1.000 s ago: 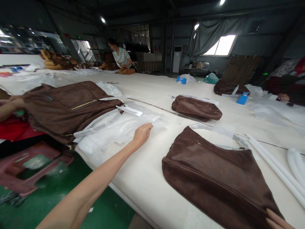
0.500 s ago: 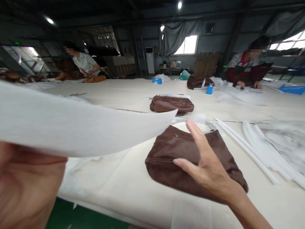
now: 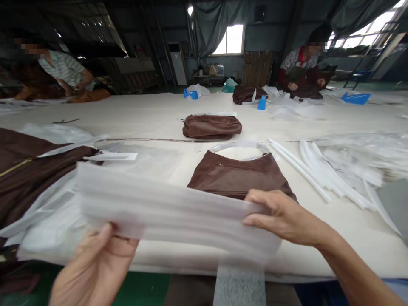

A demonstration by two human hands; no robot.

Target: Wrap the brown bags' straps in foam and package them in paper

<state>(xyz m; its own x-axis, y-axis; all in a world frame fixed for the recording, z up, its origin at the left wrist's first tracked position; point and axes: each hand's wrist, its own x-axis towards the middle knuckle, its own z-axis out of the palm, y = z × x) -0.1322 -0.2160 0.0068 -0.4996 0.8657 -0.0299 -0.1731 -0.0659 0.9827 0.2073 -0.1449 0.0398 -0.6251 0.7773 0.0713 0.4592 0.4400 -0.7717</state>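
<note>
A translucent white foam sheet [image 3: 178, 208] is stretched between my two hands above the table's front edge. My left hand [image 3: 98, 255] pinches its lower left part, thumb on top. At the sheet's right end, my right hand [image 3: 274, 216] grips it between thumb and fingers. Just behind the sheet a brown leather handbag [image 3: 239, 174] lies flat, its lower part hidden by the sheet and my right hand. The bag's handle [image 3: 239, 146] has a pale wrapping and arches away from me.
Another brown bag [image 3: 212, 126] lies farther back. At left, brown bags [image 3: 38, 165] rest among plastic wrapping [image 3: 54, 225]. White foam tubes [image 3: 321, 174] and clear plastic bags [image 3: 366, 153] lie at right. Two people, one in a striped shirt [image 3: 65, 68], work across the white table [image 3: 143, 114].
The white sheet has come down from the left to in front of the handbag. My right hand, open over the bag before, now grips its right end. The view has turned.
</note>
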